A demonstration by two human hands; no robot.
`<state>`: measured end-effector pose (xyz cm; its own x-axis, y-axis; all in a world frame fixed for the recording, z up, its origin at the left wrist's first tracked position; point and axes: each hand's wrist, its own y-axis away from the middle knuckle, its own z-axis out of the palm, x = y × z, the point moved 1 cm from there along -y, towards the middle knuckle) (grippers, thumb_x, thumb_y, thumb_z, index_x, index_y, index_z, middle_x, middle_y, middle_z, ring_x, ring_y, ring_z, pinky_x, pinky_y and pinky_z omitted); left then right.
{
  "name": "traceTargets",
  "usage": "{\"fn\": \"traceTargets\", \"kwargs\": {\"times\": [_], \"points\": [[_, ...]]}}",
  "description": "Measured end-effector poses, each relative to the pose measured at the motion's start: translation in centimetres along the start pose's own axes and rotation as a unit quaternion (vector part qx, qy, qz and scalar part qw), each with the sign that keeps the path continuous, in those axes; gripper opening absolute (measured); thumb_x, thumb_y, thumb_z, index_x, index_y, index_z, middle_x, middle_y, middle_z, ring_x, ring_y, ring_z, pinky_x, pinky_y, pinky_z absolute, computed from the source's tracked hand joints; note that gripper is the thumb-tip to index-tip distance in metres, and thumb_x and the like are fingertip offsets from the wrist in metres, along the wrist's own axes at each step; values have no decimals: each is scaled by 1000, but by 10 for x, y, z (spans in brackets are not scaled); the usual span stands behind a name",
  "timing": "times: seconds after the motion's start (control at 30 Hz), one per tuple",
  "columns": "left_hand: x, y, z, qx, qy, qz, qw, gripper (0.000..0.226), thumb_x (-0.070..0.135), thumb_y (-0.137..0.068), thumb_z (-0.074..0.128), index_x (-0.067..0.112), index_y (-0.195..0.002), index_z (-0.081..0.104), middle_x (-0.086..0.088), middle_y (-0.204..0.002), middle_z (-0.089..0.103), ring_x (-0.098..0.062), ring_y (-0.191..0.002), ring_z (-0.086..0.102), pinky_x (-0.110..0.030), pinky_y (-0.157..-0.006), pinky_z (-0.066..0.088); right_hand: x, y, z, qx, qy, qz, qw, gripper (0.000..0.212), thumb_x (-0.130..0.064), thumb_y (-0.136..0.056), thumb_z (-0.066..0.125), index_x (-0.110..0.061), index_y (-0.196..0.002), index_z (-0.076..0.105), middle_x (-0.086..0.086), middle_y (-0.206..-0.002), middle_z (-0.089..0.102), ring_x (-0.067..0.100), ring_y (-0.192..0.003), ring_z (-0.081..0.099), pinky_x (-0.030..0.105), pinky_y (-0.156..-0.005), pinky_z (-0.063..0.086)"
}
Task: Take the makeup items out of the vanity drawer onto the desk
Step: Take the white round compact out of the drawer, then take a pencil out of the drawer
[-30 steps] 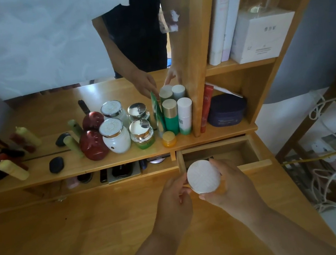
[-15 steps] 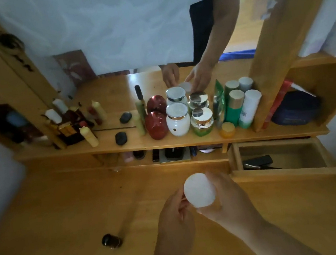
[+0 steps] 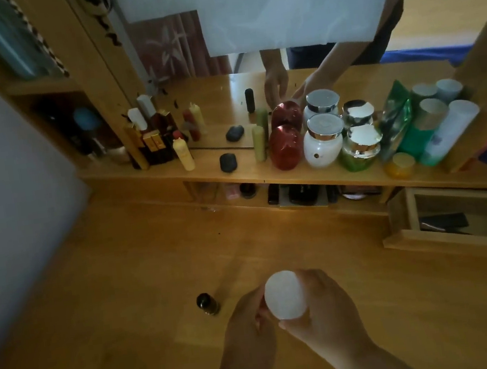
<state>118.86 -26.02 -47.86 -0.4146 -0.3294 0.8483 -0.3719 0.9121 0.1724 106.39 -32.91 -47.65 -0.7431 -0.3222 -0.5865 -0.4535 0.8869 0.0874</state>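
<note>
A round white jar [image 3: 285, 296] is held above the wooden desk [image 3: 124, 277] near the front. My right hand [image 3: 320, 307] wraps it from the right and my left hand [image 3: 247, 320] touches its left side. The vanity drawer [image 3: 447, 239] stands pulled out at the right, with a flat black item [image 3: 444, 222] lying inside. A small dark bottle [image 3: 207, 303] stands on the desk just left of my hands.
A shelf [image 3: 173, 178] behind the desk carries several jars, tubes and a red apple-shaped container [image 3: 285, 147] in front of a mirror. A slot under the shelf holds dark compacts [image 3: 302, 193]. A pale wall is at the left.
Both hands carried the white jar away from the drawer, leftward and toward me over the desk. The view swung left, and the dark bottle came into sight.
</note>
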Motion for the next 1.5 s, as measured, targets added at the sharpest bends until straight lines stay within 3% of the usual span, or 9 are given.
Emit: {"fn": "traceTargets", "kwargs": {"times": [0.57, 0.87, 0.97, 1.07, 1.17, 1.27, 1.33, 1.43, 1.5], "points": [[-21, 22, -17, 15, -22, -15, 1000, 59, -6, -85, 44, 24, -135, 37, 21, -113, 38, 3, -100, 48, -2, -81, 39, -21, 16, 27, -34, -55, -13, 998, 70, -37, -71, 72, -23, -131, 41, -7, -122, 43, 10, -109, 51, 14, -79, 42], [-20, 25, -25, 20, -46, -10, 999, 59, -7, -85, 44, 24, -134, 34, 32, -115, 28, 24, -105, 36, 6, -81, 31, -29, 17, 32, -40, -62, -10, 997, 73, -38, -72, 71, -26, -134, 35, -10, -124, 39, 8, -111, 49, 17, -86, 45], [-18, 26, -25, 9, -102, 3, 995, 59, -1, -88, 43, 19, -140, 25, 29, -122, 21, 20, -105, 33, 10, -81, 21, -27, 17, 30, -51, -57, -9, 997, 76, -40, -72, 70, -29, -136, 31, -12, -125, 39, 6, -109, 49, 18, -85, 47], [-18, 29, -21, 8, -155, 8, 988, 63, 4, -90, 42, 18, -144, 11, 11, -145, 16, 2, -129, 24, 3, -98, 15, -24, 17, 20, -69, -33, -21, 997, 81, -43, -74, 67, -29, -140, 23, -12, -131, 36, 5, -112, 48, 16, -86, 45], [-15, 31, -16, -5, -232, 14, 973, 74, 0, -82, 51, 15, -144, 14, 4, -151, 20, -11, -137, 27, -14, -105, 26, -17, 20, 5, -85, 41, -38, 995, 86, -51, -77, 60, -22, -145, 15, -8, -139, 32, 8, -122, 43, 18, -95, 39], [-14, 26, -13, -36, -279, 81, 956, 89, -8, -48, 66, 7, -131, 38, -7, -131, 53, -21, -113, 59, -20, -83, 50, 4, 23, -9, -90, 132, -44, 986, 93, -59, -67, 67, -16, -142, 31, 1, -131, 50, 17, -104, 59, 27, -85, 50], [-6, 19, -12, -28, -343, 121, 931, 74, 2, -51, 52, 6, -125, 43, -6, -128, 50, -23, -112, 57, -24, -77, 54, 14, 25, -27, -76, 168, -46, 982, 96, -61, -63, 69, -15, -140, 35, 4, -124, 56, 19, -95, 61, 29, -80, 54], [11, 9, -3, -36, -426, 176, 886, 68, 11, -59, 36, 8, -126, 40, -3, -130, 38, -16, -117, 44, -26, -83, 52, 32, 30, -57, -96, 183, -37, 978, 86, -55, -83, 51, -17, -148, 9, 1, -144, 31, 20, -123, 41, 30, -103, 37], [28, 2, 7, -42, -450, 204, 868, 64, 10, -66, 28, 10, -129, 42, -4, -128, 39, -18, -114, 53, -23, -93, 44, 47, 33, -79, -82, 200, -19, 976, 83, -53, -86, 49, -17, -148, 7, 1, -147, 27, 20, -127, 37, 30, -106, 33]]}}
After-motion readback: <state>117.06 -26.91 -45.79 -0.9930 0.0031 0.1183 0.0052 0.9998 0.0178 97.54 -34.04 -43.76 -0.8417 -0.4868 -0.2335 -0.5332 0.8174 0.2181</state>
